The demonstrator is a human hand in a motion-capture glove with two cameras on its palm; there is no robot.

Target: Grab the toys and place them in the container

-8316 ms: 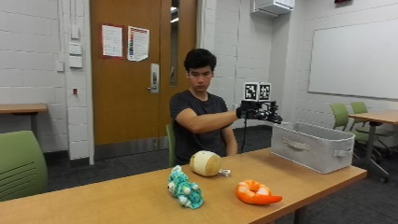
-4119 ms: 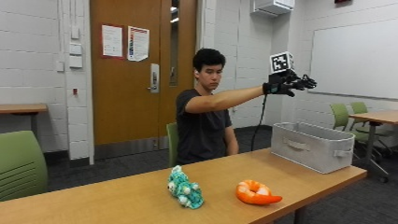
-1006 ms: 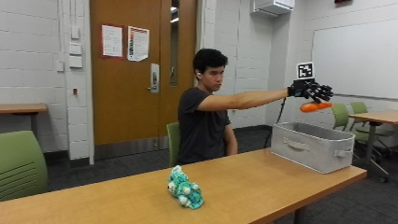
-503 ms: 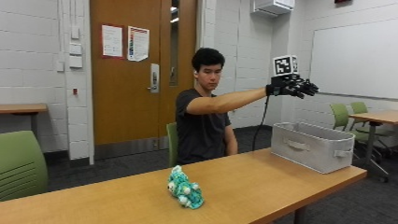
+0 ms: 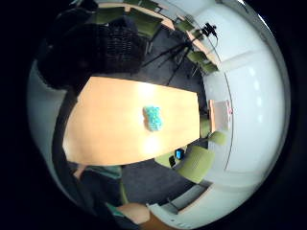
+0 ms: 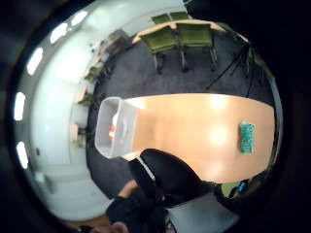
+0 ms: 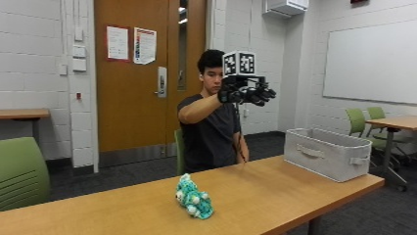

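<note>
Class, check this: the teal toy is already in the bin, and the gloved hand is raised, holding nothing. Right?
Not quite. The outside view shows the teal toy lying on the table, apart from the bin. The gloved hand is indeed raised, holding nothing.

Long wooden table (image 6: 194, 131) seen from above. Grey container (image 6: 114, 127) stood at one end of it, open, with something orange showing inside (image 6: 112, 131); contents otherwise unclear. Teal toy (image 6: 247, 137) lay on the tabletop near the opposite end, well apart from the container. Dark-sleeved person (image 6: 160, 187) sat at the table's long edge. Green chairs (image 6: 177, 36) lined up at a second table across the dark carpet. Tripod legs (image 6: 233, 63) stood near them.
</note>
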